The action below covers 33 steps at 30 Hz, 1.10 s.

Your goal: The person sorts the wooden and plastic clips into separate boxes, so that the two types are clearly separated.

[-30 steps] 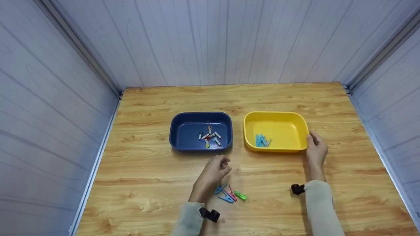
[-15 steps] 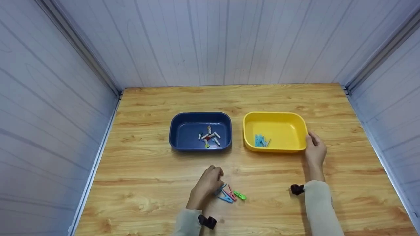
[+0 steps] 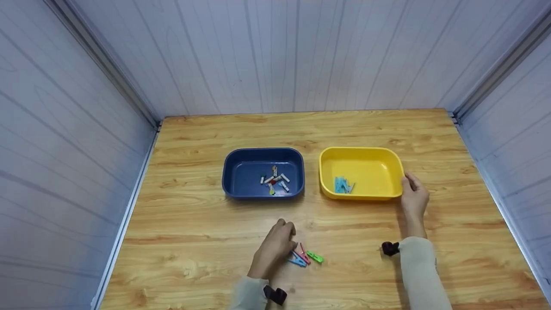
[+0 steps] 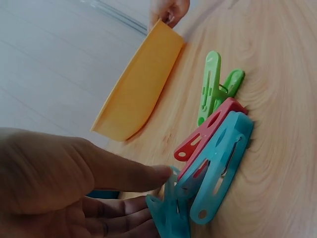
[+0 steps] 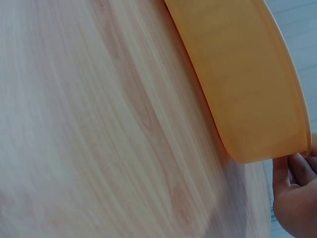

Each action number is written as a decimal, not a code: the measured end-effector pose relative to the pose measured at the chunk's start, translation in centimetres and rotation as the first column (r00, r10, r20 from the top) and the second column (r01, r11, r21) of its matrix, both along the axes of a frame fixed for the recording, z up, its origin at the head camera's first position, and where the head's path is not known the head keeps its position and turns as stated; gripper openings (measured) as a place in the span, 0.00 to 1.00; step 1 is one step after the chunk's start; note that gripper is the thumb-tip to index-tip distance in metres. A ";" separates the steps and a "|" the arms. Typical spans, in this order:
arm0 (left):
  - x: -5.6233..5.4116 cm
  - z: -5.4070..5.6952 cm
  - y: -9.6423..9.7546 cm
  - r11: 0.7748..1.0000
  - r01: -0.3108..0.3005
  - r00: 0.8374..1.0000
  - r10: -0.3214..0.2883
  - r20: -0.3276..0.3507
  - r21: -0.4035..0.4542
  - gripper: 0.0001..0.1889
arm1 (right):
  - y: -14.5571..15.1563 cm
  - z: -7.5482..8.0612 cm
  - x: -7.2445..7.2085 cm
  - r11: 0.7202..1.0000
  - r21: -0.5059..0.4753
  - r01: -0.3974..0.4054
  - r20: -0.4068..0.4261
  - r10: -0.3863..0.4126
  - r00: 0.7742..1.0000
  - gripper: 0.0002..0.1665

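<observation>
My left hand (image 3: 275, 245) is low over a small pile of plastic clothespins on the table. In the left wrist view its thumb and fingers pinch one blue clothespin (image 4: 171, 213). Close beside that lie another blue clothespin (image 4: 223, 166), a pink clothespin (image 4: 210, 129) and a green clothespin (image 4: 210, 87). My right hand (image 3: 415, 198) grips the right end of the yellow basin (image 3: 366, 197) by its rim, thumb and fingers on either side of the wall. Several light blue clothespins (image 3: 342, 185) lie in that basin's front left corner.
A dark blue basin (image 3: 230, 172) stands left of the yellow one, with several small white clips (image 3: 275, 178) bearing coloured bits inside. The wooden table (image 3: 193, 241) is bounded by pale panels (image 3: 275, 56) at the back and sides.
My left hand first drew back from near the blue basin toward the clothespins, then shifted slightly right, covering a blue one. My right hand stays at the yellow basin's rim.
</observation>
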<state>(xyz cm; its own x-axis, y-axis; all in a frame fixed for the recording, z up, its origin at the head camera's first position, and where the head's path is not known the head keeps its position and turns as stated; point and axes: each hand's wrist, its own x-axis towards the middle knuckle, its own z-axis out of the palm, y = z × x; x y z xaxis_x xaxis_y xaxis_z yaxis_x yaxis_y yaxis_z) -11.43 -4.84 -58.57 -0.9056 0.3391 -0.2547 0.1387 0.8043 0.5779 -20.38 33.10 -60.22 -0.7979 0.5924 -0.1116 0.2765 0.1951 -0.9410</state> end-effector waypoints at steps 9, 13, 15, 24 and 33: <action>0.1 -0.1 0.1 0.997 0.057 0.998 -0.059 -0.036 -0.049 0.09 | 0.0 -0.1 0.1 0.999 0.037 0.001 -0.003 -0.001 1.000 0.25; 0.1 -0.2 0.3 0.996 0.056 0.998 -0.057 -0.023 -0.069 0.09 | 0.0 -0.1 0.0 0.999 0.032 0.000 -0.010 0.000 1.000 0.25; 0.1 -0.2 0.4 0.995 0.053 0.998 -0.055 -0.022 -0.083 0.10 | 0.0 -0.1 0.0 1.000 0.029 0.001 -0.010 0.000 1.000 0.25; 0.1 0.0 0.4 0.991 0.063 0.997 -0.068 -0.039 -0.116 0.12 | 0.0 0.0 0.0 1.000 0.008 0.004 -0.015 -0.004 1.000 0.25; 0.1 -0.1 0.2 0.988 0.113 0.982 -0.127 -0.143 -0.101 0.08 | 0.0 0.0 0.0 1.000 -0.027 -0.012 -0.013 0.012 1.000 0.24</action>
